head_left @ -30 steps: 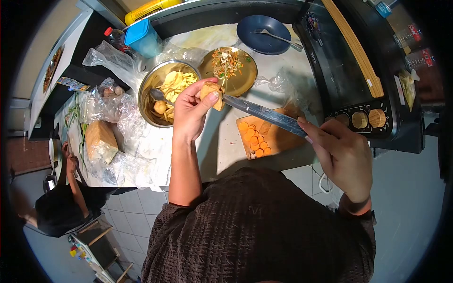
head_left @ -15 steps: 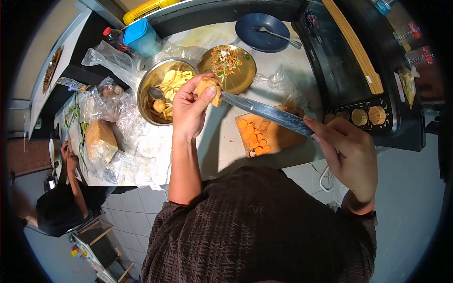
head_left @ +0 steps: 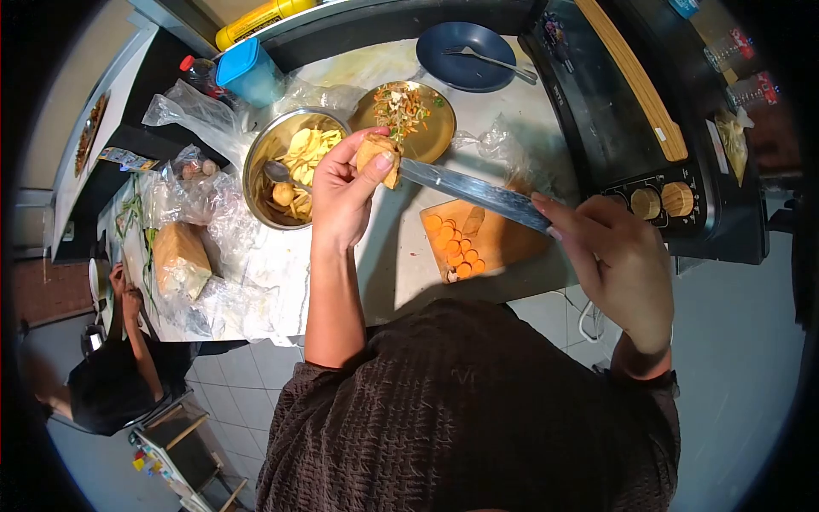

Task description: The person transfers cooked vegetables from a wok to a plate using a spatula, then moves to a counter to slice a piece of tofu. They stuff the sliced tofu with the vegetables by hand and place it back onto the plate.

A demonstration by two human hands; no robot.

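My left hand [head_left: 345,200] is raised over the counter and pinches a golden-brown chunk with a rough skin [head_left: 375,156], which looks like fried tofu. My right hand [head_left: 618,264] is closed on the handle of a long knife [head_left: 478,194]. The blade points left, its tip right at the chunk's side. Below the knife lies a wooden cutting board [head_left: 525,243] with round carrot slices [head_left: 461,250]. Beyond my left hand stand a steel bowl [head_left: 253,162] with pale yellow pieces and a spoon, and a gold-coloured plate [head_left: 435,141] with shredded vegetables.
A dark blue plate [head_left: 444,72] with a fork is at the back. Plastic bags and a wrapped brown block [head_left: 179,256] lie on the left. The black stove [head_left: 627,111] borders the right. Another person [head_left: 115,380] works at the far left.
My right hand and the knife have shifted slightly left and up. The left hand still pinches the chunk, and the view has moved a little.
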